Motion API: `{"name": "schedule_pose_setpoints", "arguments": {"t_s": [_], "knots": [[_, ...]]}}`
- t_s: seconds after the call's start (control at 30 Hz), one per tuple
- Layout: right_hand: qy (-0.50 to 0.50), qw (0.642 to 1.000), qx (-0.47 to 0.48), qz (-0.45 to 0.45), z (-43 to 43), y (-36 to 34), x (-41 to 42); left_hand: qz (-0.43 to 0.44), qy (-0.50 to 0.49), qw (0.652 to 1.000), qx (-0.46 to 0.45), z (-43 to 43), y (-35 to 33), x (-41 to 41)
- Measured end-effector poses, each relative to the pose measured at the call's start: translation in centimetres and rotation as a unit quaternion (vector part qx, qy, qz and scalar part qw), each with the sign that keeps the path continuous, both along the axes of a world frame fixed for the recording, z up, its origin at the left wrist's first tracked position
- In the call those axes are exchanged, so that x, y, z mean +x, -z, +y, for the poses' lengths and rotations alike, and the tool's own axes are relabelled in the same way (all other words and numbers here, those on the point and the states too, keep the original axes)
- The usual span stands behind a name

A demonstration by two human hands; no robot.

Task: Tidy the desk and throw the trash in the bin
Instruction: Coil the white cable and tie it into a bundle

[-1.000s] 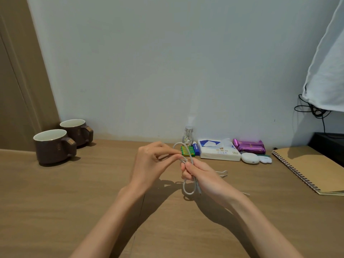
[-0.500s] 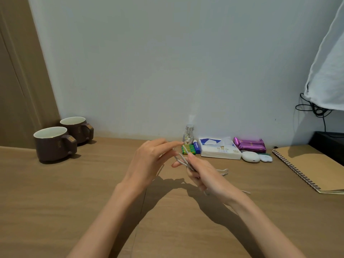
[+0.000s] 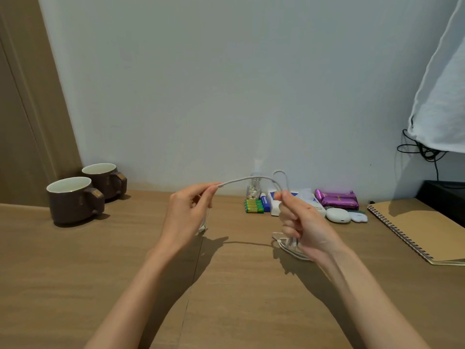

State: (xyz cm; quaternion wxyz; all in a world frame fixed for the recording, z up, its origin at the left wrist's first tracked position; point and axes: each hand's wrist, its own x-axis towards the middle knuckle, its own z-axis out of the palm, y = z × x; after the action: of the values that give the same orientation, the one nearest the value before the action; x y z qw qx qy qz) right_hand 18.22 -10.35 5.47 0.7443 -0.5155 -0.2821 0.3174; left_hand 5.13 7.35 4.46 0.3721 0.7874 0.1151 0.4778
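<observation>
A thin white cable (image 3: 247, 179) stretches in an arc between both hands above the wooden desk (image 3: 75, 273). My left hand (image 3: 187, 212) pinches one end of it between thumb and fingertips. My right hand (image 3: 300, 220) grips a bundle of the cable's loops, with a loop sticking up above the fist and more loops hanging out below near the desk surface.
Two brown mugs (image 3: 75, 199) stand at the back left. Along the wall sit a small bottle (image 3: 254, 188), green batteries (image 3: 254, 206), a tissue pack (image 3: 314, 206), purple packets (image 3: 337, 199) and a white case (image 3: 338, 215). A spiral notebook (image 3: 422, 227) lies at the right.
My hands have moved apart, the left to the left and the right to the right. The cable, bunched between them before, is now drawn out into an arc.
</observation>
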Motion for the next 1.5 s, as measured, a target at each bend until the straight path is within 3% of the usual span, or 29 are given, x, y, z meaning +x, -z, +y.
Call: {"name": "schedule_pose_setpoints", "arguments": {"t_s": [0.13, 0.33, 0.57, 0.9, 1.07, 1.13, 1.23, 1.3, 1.4, 1.5], "knots": [[0.028, 0.994, 0.067, 0.086, 0.4, 0.2, -0.2, 0.034, 0.007, 0.999, 0.025, -1.7, 0.6, 0.8], [0.132, 0.975, -0.067, -0.166, 1.3, 1.9, -1.2, 0.081, 0.052, 0.991, 0.093, -3.4, 1.7, 1.5], [0.086, 0.966, -0.086, -0.229, 1.1, 1.5, -1.7, 0.180, 0.051, 0.964, 0.189, -3.9, 2.3, 1.5], [0.106, 0.913, -0.098, -0.383, 1.2, 1.8, -2.0, 0.185, 0.060, 0.959, 0.207, -4.0, 1.9, 1.2], [0.104, 0.913, -0.111, -0.380, 1.5, 2.1, -1.9, 0.194, 0.089, 0.965, 0.149, -4.2, 1.4, 1.2], [0.109, 0.911, -0.127, -0.377, 1.3, 2.0, -1.6, 0.184, 0.120, 0.973, 0.074, -4.1, 1.0, 1.1], [0.058, 0.936, -0.131, -0.323, 0.7, 1.5, -1.2, 0.088, 0.131, 0.985, -0.064, -3.4, 0.2, 1.1], [0.004, 0.941, -0.140, -0.307, 0.3, 1.1, -1.4, 0.069, 0.171, 0.974, -0.129, -3.3, -0.4, 0.9], [-0.095, 0.932, -0.164, -0.308, 0.0, 0.7, -2.1, 0.094, 0.250, 0.952, -0.147, -3.5, -0.8, 0.5], [-0.180, 0.938, -0.155, -0.251, -0.4, 0.1, -2.7, 0.097, 0.338, 0.919, -0.177, -3.7, -1.1, 0.0]]}}
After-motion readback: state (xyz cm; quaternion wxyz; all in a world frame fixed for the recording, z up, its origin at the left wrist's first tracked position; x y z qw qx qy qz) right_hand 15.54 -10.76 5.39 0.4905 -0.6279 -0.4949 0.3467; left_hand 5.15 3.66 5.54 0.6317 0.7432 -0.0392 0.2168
